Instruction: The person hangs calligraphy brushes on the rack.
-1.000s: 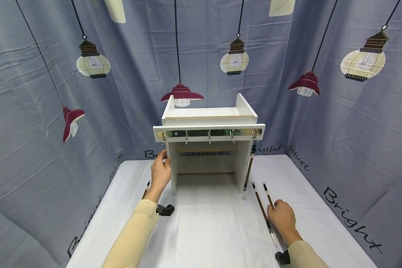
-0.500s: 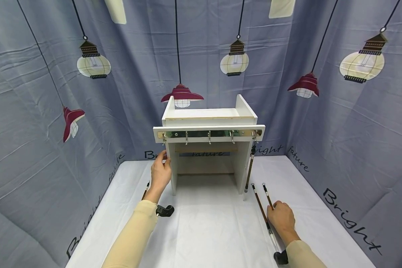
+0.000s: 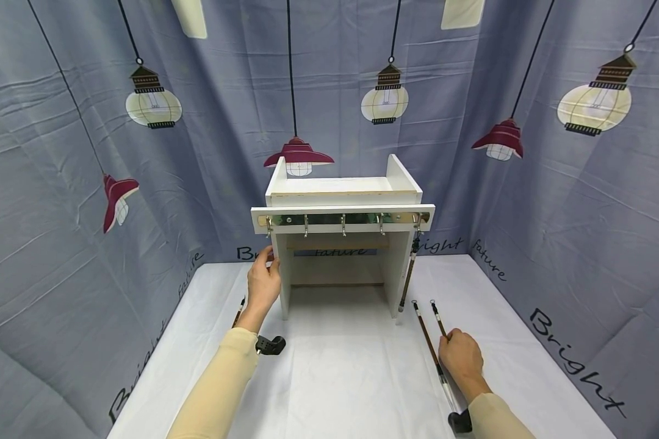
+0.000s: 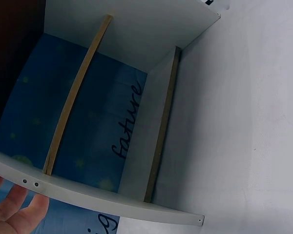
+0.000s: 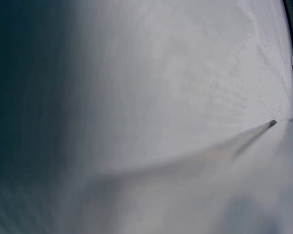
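Only head view shows brushes (image 3: 436, 329), left wrist shelf interior (image 4: 102, 112)
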Available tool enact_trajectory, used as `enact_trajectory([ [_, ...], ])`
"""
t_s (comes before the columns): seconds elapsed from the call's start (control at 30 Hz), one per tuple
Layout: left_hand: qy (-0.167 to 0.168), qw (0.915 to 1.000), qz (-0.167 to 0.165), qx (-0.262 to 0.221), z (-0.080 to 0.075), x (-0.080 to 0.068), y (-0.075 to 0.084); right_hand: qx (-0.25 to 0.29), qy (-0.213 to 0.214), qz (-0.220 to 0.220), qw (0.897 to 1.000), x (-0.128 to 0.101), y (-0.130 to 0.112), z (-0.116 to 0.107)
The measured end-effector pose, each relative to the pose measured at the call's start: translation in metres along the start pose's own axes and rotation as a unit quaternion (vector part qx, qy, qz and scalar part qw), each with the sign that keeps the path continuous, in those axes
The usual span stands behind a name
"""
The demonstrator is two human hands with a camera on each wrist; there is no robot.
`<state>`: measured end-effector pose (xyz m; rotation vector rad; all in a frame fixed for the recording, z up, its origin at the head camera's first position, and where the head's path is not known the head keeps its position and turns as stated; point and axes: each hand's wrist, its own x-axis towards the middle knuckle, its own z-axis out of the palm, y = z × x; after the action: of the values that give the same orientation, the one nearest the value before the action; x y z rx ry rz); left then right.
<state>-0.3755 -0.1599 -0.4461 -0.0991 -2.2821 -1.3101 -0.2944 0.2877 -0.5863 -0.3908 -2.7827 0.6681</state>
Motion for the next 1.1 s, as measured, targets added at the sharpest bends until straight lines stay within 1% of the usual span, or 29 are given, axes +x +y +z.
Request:
enact_trajectory([
  [0.4, 0.001, 1.0, -0.001, -0.003, -0.0002, -0.0008, 0.0006, 0.001, 0.007, -0.006, 1.0, -0.0014, 0.0003, -0.0002],
  [0.67, -0.001, 1.0, -0.003, -0.003, -0.0006, -0.0013, 0.0017, 0.011, 0.026, -0.022, 0.999, -0.0004, 0.0017, -0.0034],
  [1.1, 0.0, 1.0, -0.003, -0.002, -0.0001, -0.0014, 0.0005, 0.017, 0.028, -0.018, 0.999, -0.0003, 0.0015, -0.0042],
])
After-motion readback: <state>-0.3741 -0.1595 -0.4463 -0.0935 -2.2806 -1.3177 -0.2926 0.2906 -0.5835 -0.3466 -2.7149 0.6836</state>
